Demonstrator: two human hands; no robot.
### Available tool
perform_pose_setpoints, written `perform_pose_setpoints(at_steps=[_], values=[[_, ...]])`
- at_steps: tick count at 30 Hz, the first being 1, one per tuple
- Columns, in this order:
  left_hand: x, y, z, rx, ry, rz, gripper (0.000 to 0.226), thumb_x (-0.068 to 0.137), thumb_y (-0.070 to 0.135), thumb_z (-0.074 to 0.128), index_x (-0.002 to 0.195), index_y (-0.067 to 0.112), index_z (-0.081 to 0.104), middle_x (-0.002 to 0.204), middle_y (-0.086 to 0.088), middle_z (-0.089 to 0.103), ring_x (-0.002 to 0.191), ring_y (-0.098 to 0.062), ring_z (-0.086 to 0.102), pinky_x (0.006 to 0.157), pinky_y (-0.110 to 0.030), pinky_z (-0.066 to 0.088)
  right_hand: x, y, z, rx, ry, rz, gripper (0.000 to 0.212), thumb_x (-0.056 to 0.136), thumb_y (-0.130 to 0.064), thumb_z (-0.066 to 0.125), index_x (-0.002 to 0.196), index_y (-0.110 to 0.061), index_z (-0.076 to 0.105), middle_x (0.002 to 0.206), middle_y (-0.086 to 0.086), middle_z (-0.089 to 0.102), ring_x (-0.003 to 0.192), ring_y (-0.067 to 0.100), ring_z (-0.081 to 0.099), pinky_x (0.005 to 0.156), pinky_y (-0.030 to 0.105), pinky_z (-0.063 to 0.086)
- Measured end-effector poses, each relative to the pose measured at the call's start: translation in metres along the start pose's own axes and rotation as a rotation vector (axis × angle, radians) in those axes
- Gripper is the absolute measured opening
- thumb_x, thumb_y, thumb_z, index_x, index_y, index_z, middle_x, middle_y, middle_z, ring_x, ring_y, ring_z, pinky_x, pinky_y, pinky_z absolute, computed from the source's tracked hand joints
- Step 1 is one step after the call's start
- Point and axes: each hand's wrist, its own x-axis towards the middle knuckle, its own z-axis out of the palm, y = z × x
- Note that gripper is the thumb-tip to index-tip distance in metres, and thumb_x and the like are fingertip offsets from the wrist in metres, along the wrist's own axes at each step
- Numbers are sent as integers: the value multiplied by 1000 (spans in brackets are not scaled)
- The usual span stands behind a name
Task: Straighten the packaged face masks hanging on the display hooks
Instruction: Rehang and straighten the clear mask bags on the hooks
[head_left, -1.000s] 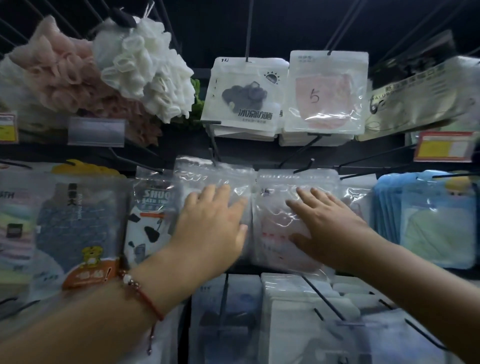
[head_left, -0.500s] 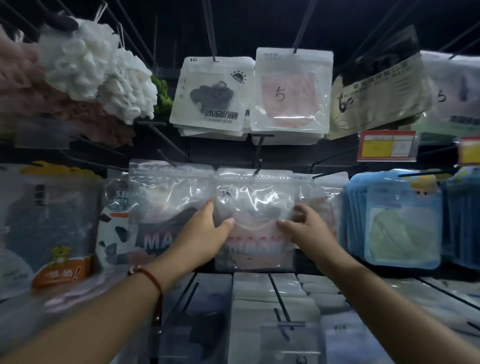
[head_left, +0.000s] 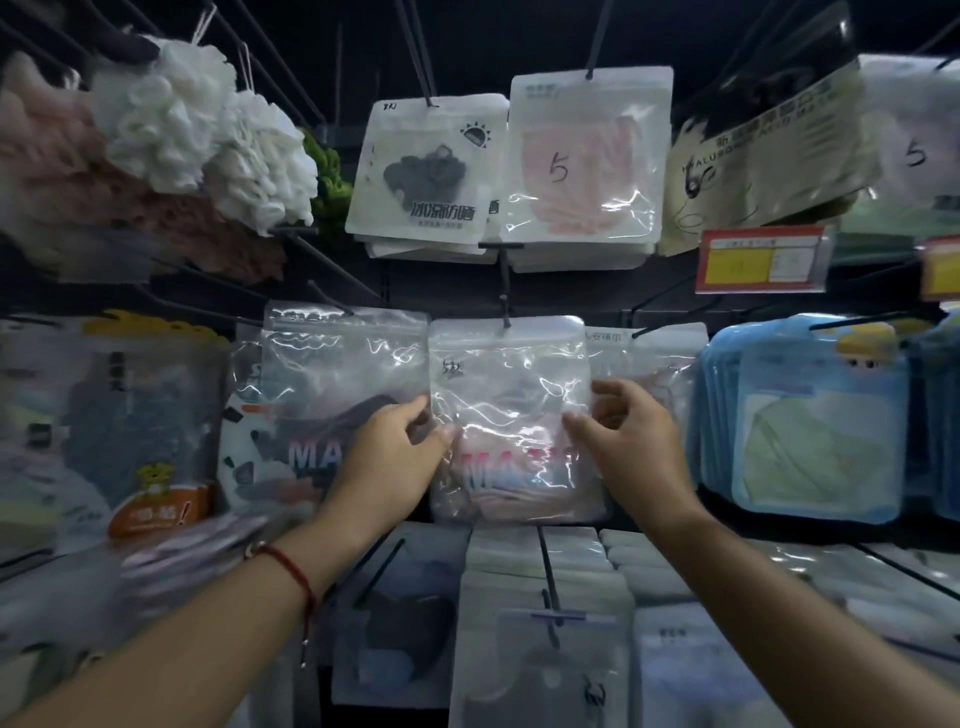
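Since the earlier frames both hands had dropped from lying flat across two neighbouring packs and closed in on one: the clear mask pack (head_left: 511, 415) in the middle row. The left hand (head_left: 392, 452) had slid off the left-neighbour pack (head_left: 343, 374) to the centre pack's left edge; the right hand (head_left: 631, 441) had moved in to its right edge.

Left thumb pressed on the pack's front near the left edge, fingers curled behind it, so it was grasping that edge. Right thumb tip (head_left: 571, 420) sat on the front near the right edge, other fingers curled behind and partly hidden by the film; it read as a pinch on that edge too.

The pack lay directly between the two sets of fingers, touching both, hung from the hook (head_left: 504, 296) above the fingers through its top strip. Long axis was vertical, top edge roughly level, bottom edge below both thumbs. It overlapped the left-neighbour pack at the left fingers and covered part of another pack (head_left: 649, 358) behind the right fingers.

Both hands were equally near, one per side, at about the same height. Judgement: the next move turned on that symmetric hold, a small twist or sideways shift about the hook above to square the pack. Slippery, crinkly film could slide under the thumbs. Row below the wrists was not yet touched.
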Motion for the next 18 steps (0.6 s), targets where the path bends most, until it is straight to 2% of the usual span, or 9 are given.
perform_pose_setpoints(at_steps=[3,6,11,13,15,18], values=[[-1,1,0,-31,33,0,54,93,34,68,140,11,54,135,0,59,117,-11,56,99,-26,42,1,-5,-6,-17,17,-35,43,86,-24,73,125,-27,55,96,-5,62,88,7,62,67,16,54],[-3,2,0,-48,73,7,49,92,31,69,135,9,60,120,4,63,107,-9,58,93,-24,42,0,-9,-10,-49,21,-49,38,86,-25,74,119,-28,55,95,-8,62,87,6,61,73,24,57],[-5,0,-5,-279,86,-55,34,89,32,72,120,21,67,95,0,74,90,-19,71,89,-44,59,-4,-9,-14,-191,52,-152,42,82,-33,76,119,-24,59,101,-11,62,92,7,60,83,35,57],[-7,0,-7,-325,74,-39,29,91,23,70,119,28,64,88,-5,72,84,-21,72,80,-42,61,-8,-10,-15,-210,53,-208,43,82,-35,76,119,-24,59,103,-12,61,94,6,59,83,35,56],[-10,1,-8,-362,79,-13,24,92,18,69,114,26,65,83,-6,72,76,-19,70,73,-40,61,-11,-10,-16,-190,46,-238,40,82,-33,75,118,-26,58,99,-13,59,92,5,58,81,32,56],[-14,3,-10,-402,86,0,13,92,15,70,102,22,68,83,-9,73,71,-16,69,68,-35,60,-13,-14,-17,-26,6,-172,31,82,-20,76,106,-25,57,91,-5,61,83,10,60,74,29,57]])
